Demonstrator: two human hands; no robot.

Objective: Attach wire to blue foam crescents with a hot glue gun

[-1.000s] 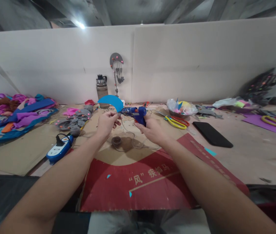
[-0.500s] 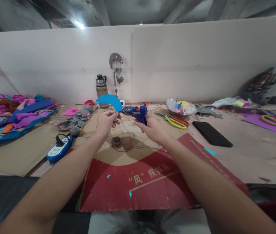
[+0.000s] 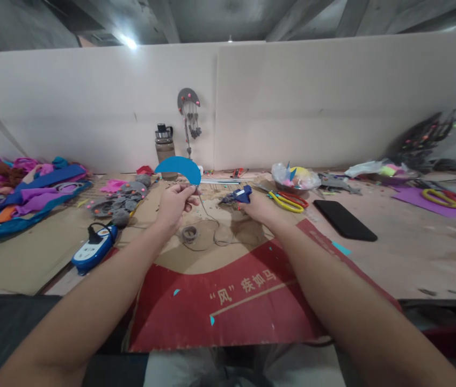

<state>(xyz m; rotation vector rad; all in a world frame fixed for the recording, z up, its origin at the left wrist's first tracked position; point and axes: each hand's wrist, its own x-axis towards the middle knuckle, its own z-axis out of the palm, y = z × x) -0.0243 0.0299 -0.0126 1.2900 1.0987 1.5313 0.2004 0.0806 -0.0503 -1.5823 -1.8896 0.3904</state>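
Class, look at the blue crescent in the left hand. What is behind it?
Behind the crescent stands the bottle: its upper part shows above, a little of its base below. The band between is covered by the crescent and cannot be seen.

Light glaring upper-left, dim ceiling, stretched edges

White partition, grey ceiling beams, bright lamp

Crescent: coloured blue
Glue gun: coloured dark blue
Cardboard: partly printed red, lettered in tan
Phone: coloured black
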